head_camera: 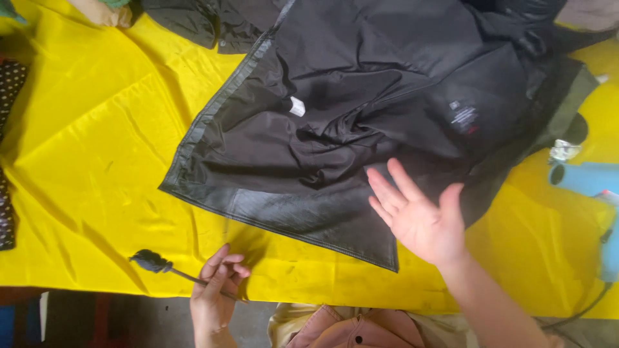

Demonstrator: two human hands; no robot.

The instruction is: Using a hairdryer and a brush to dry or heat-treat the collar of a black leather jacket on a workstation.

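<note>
A black garment (361, 116) lies spread inside out across a yellow sheet (97, 148), with a small white tag (297, 106) and a dark printed label (463, 118) showing. My right hand (419, 216) hovers palm up, fingers apart, over the garment's lower right edge and holds nothing. My left hand (216, 287) sits at the near edge of the sheet, fingers closed around a thin stick with a dark tufted head (151, 261) that points left.
A light blue corded tool (590, 183) lies at the right edge with its cable trailing off the near side. More dark clothing (193, 19) is piled at the far side. A dotted dark fabric (8, 90) lies at the left edge.
</note>
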